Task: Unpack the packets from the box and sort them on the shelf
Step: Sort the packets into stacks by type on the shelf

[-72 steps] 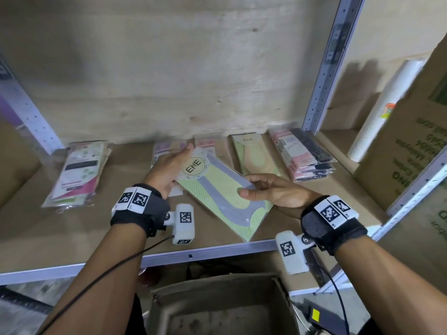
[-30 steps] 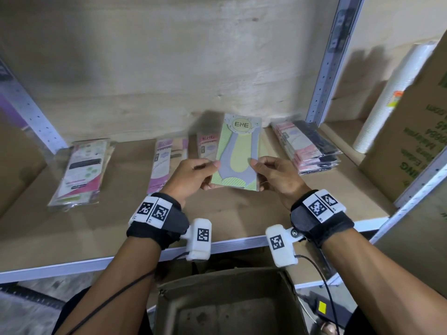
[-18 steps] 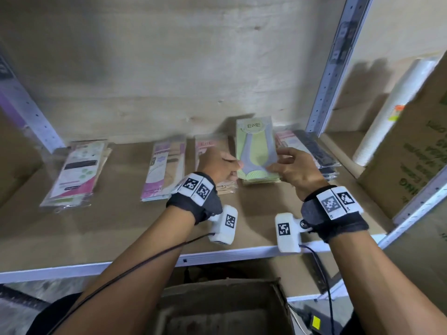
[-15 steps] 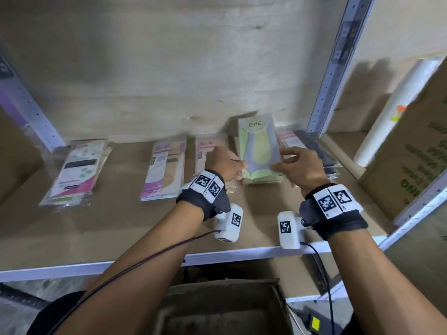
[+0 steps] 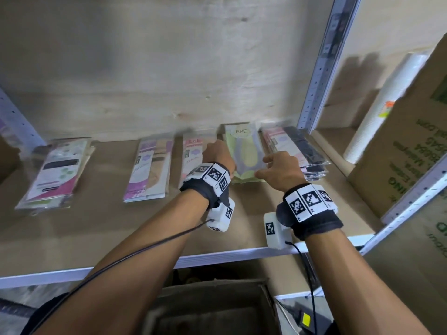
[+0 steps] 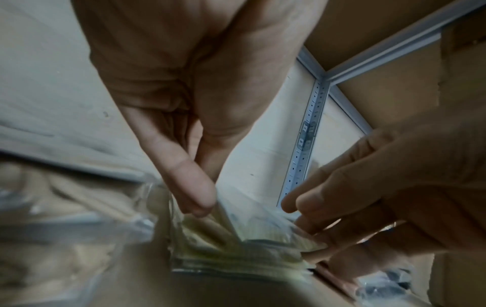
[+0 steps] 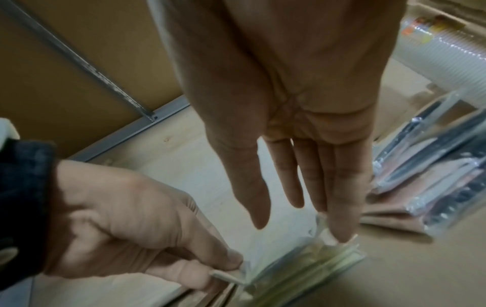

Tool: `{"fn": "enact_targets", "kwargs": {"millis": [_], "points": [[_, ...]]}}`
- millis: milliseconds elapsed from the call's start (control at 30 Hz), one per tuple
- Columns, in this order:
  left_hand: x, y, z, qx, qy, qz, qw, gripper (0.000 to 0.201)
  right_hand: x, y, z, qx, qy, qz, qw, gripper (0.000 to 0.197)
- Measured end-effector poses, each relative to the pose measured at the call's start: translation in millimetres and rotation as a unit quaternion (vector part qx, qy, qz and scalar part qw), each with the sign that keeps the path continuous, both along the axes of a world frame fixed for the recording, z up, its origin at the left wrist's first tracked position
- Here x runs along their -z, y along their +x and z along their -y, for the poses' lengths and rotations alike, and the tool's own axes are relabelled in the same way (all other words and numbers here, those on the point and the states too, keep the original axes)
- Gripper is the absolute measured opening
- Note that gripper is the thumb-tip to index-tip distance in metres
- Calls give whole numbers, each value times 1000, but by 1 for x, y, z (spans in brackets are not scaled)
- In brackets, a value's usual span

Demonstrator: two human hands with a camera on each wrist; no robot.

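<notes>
Nearest, below the shelf's (image 5: 72,228) metal front edge, sits the open cardboard box (image 5: 212,308). On the shelf board, the left hand (image 5: 219,157) pinches the near left corner of the green ENE packet (image 5: 244,151) between thumb and fingers, while the right hand (image 5: 281,171) touches its near right corner with straight, relaxed fingers. The packet lies on a matching green stack near the back wall, between a pink ENE packet (image 5: 193,153) and a pink-and-black pile (image 5: 295,151).
</notes>
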State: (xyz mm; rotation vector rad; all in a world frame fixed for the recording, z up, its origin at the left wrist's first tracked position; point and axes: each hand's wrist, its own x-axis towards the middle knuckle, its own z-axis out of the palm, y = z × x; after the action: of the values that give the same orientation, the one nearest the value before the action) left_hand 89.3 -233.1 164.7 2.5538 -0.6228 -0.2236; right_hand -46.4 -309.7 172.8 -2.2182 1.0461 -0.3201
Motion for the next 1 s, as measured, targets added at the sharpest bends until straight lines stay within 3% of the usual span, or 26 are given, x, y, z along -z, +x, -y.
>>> {"fn": "enact_targets", "kwargs": {"millis": [233, 333, 500, 1000], "points": [[9, 0, 4, 13, -9, 18, 1000, 16, 2, 1, -6, -24, -13, -38, 999, 57], [6, -2, 9, 9, 13, 43, 999, 33, 2, 2, -6, -27, -22, -43, 998, 56], [3, -5, 11, 20, 40, 54, 998, 14, 2, 2, -5, -28, -12, -49, 998, 57], [4, -8, 11, 54, 78, 65, 993, 12, 4, 0, -5, -37, 13, -44, 998, 55]]}}
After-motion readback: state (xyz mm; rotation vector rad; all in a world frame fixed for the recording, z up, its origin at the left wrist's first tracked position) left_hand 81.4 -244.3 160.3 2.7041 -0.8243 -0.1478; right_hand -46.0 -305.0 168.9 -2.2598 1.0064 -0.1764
